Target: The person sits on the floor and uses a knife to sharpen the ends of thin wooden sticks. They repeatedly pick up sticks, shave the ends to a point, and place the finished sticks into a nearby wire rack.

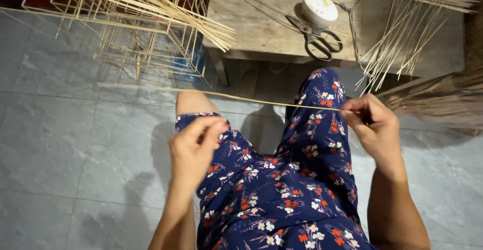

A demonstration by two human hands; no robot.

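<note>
A thin bamboo strip (226,95) stretches across the knees, its end pinched in the right hand (375,124); the left hand (193,149) curls loosely, its grip empty. Beyond, scissors (317,37) lie on a wooden bench (251,28) above grey floor tiles (75,144).

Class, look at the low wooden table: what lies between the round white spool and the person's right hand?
In the head view, black-handled scissors lie between the white spool and the right hand, then bare table edge and a floral-clothed knee.

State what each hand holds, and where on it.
The right hand pinches a long thin bamboo stick at its right end. The left hand is curled, fingers together; what it grips cannot be told.
</note>
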